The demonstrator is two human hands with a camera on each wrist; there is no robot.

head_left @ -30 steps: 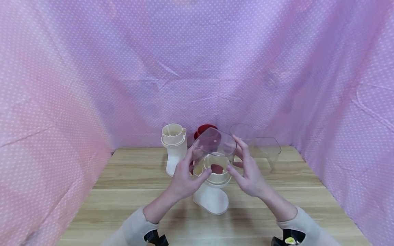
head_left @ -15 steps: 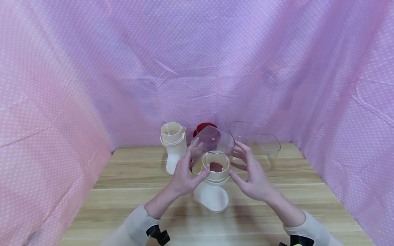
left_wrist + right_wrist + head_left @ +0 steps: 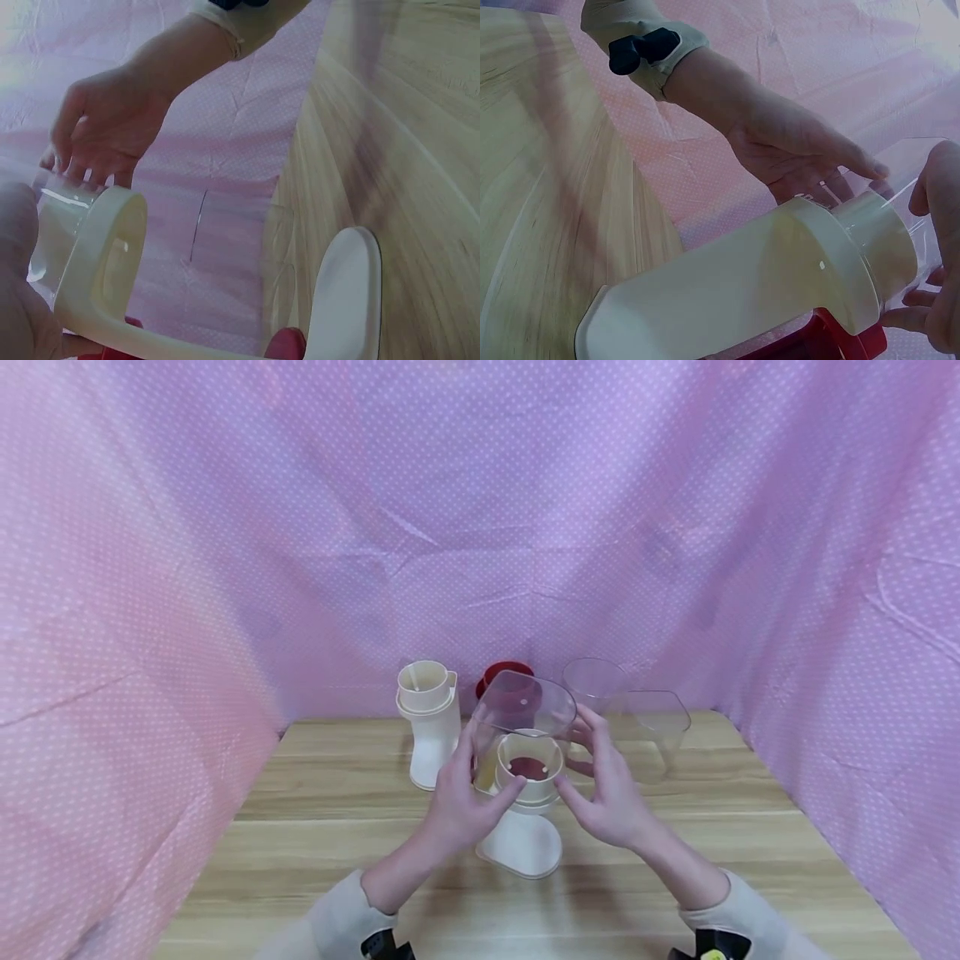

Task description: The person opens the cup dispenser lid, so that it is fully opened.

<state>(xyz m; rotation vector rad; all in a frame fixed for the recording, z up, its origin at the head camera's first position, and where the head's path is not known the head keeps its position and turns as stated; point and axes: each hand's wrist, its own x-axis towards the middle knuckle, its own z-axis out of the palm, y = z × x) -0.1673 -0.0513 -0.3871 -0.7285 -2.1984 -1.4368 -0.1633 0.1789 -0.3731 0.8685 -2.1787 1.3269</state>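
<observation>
A cream plastic stand [image 3: 521, 843] with a flat foot and round collar stands upright on the table in the middle of the head view. Over its collar sits a clear plastic container [image 3: 525, 693], its wide rounded rim facing up. My left hand [image 3: 461, 802] holds the container's left side, thumb in front and fingers behind. On the opposite side my right hand [image 3: 611, 797] holds it between thumb and spread fingers. The right wrist view shows the stand's long body [image 3: 705, 285] and the collar inside the clear wall. Part of my left fingers is hidden behind the container.
A second cream stand [image 3: 431, 735] is at the back left. A red stand [image 3: 507, 671] stands behind the held container, partly covered by it. Two more clear containers [image 3: 596, 681] are at the back right. Pink dotted cloth [image 3: 480, 527] surrounds the wooden table [image 3: 315, 835].
My right hand loosens slightly from the container's side half a second ago, then closes in again. The container and stand stay almost in place; the whole head view shifts slightly.
</observation>
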